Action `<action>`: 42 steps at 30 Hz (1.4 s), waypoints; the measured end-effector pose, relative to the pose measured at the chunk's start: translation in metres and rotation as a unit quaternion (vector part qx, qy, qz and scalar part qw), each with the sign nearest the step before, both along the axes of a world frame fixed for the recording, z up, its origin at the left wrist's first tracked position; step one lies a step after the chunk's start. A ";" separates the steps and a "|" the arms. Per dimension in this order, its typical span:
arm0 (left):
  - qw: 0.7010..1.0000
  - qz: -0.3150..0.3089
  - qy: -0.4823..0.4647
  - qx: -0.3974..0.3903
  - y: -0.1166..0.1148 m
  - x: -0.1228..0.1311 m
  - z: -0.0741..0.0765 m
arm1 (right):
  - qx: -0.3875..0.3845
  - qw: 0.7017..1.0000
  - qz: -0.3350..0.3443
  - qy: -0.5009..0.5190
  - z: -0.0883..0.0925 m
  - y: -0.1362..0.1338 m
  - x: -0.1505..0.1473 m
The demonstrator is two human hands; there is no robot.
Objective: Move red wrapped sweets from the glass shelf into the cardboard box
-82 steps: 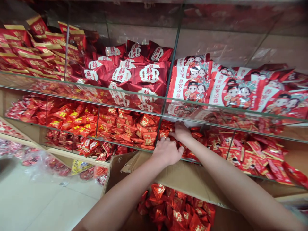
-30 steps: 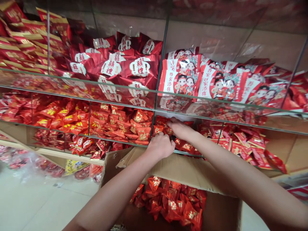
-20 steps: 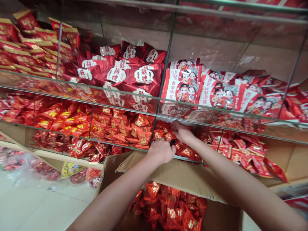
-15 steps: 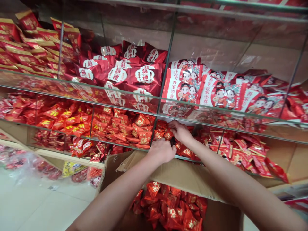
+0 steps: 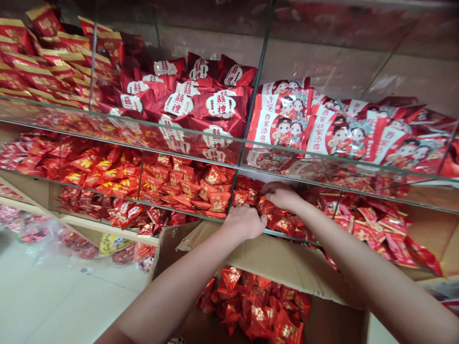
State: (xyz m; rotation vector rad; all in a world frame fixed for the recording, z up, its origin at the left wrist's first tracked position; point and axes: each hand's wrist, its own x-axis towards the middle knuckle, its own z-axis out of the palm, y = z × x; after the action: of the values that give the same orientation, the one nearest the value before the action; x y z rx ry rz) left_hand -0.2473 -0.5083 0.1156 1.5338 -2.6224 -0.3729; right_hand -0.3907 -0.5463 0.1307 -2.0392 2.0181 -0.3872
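Note:
My left hand point(image 5: 245, 222) rests at the front glass edge of a lower shelf compartment, its fingers bent forward and closed, their tips hidden. To its right, my right hand point(image 5: 281, 196) reaches into the same compartment. Its fingers curl down over the small red-wrapped sweets point(image 5: 285, 224), touching them; whether one is pinched there I cannot see. Below both forearms stands an open cardboard box point(image 5: 287, 263), with a heap of shiny red packets with gold print point(image 5: 258, 310) inside.
Above the hands runs a glass shelf edge point(image 5: 190, 155), low over the compartment. It bears maroon packets point(image 5: 220, 105) and white-and-red packets point(image 5: 279, 129). Glass dividers separate neighbouring compartments of red sweets point(image 5: 186, 186). Bagged goods point(image 5: 111, 243) lie on the pale floor at left.
The view has shifted slightly, so the shelves sit a little further right. My right hand has moved slightly right and down over the sweets; my left hand stays at the glass edge.

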 end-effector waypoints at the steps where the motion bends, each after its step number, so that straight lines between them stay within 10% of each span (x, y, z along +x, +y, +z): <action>1: 1.000 0.001 -0.001 0.000 0.000 0.000 0.000 | 0.022 1.000 0.005 0.000 0.003 0.003 0.000; 7: 1.000 0.002 -0.002 0.004 -0.001 0.000 -0.001 | 0.127 0.983 0.097 -0.095 0.008 0.021 -0.003; 11: 1.000 0.005 -0.008 0.009 0.000 -0.001 0.000 | 0.057 0.985 0.162 -0.001 0.003 0.023 -0.009; 20: 0.998 -0.006 0.035 -0.048 0.001 0.003 -0.007 | -0.033 0.998 0.013 -0.057 -0.025 -0.008 -0.009; 42: 1.000 -0.025 0.002 0.018 -0.002 0.002 -0.008 | -0.083 0.996 0.013 0.031 -0.029 0.001 0.004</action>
State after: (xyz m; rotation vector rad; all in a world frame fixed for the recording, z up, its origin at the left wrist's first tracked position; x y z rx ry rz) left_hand -0.2452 -0.5107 0.1075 1.4786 -2.6689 -0.4290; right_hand -0.3865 -0.5454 0.1017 -2.1986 2.0553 -0.5084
